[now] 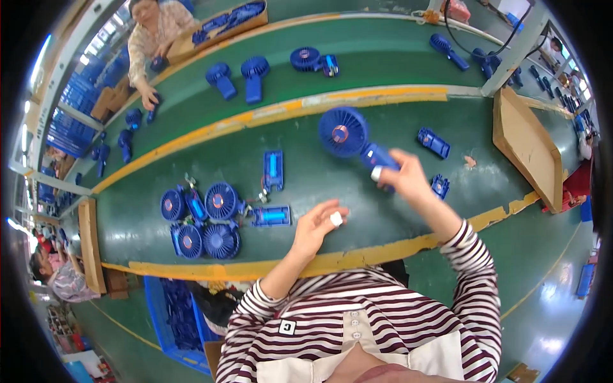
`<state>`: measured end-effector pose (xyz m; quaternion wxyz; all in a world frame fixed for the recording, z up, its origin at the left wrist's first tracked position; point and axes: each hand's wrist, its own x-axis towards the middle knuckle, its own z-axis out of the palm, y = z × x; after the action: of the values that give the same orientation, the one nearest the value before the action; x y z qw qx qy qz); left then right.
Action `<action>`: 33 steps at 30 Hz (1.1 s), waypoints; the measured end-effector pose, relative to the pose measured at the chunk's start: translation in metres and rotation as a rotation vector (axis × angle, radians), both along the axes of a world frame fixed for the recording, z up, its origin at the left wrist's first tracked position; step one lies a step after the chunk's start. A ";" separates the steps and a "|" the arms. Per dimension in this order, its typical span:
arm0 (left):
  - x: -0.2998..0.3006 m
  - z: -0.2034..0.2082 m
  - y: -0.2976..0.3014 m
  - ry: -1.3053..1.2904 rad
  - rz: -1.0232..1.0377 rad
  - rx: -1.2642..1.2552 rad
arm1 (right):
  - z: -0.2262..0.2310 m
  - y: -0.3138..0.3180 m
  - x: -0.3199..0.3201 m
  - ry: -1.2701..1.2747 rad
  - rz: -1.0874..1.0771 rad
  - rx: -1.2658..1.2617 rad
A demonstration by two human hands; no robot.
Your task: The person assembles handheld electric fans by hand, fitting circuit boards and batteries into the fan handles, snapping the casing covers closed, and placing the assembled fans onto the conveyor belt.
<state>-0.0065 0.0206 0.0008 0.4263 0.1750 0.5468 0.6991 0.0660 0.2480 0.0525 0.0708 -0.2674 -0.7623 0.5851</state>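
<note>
My right hand [408,179] grips the handle of a blue handheld fan [343,132], whose round head points up and to the left, over the green bench. My left hand [314,228] is held above the bench's near side, fingers stretched and nothing visible in them; both thumbs have white covers. Left of it are two open blue handle shells, one lying sideways [271,216] and one upright [273,170], each with a bright blue cylinder inside. Farther left, several fan heads [221,200] with loose wires sit in a cluster.
Right of the fan lie two blue handle parts [434,142] [440,186]. A cardboard tray [527,150] leans at the right end. Past the yellow edge, a green belt [377,73] carries several fans. A co-worker [156,32] reaches there at far left. A blue crate [167,319] stands below.
</note>
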 end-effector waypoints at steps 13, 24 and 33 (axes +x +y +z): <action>-0.044 -0.009 -0.031 -0.011 0.026 -0.157 | -0.049 0.253 -0.213 -0.415 -0.525 1.375; -0.046 -0.014 -0.023 -0.022 -0.021 -0.107 | -0.016 0.129 -0.337 -0.244 -0.032 0.921; -0.017 -0.021 -0.027 0.001 0.009 -0.135 | -0.050 0.092 -0.267 0.257 -0.179 0.255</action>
<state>-0.0232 -0.0066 -0.0200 0.4337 0.1434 0.5937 0.6625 -0.2015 0.3404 0.0029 0.2525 -0.2464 -0.7879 0.5046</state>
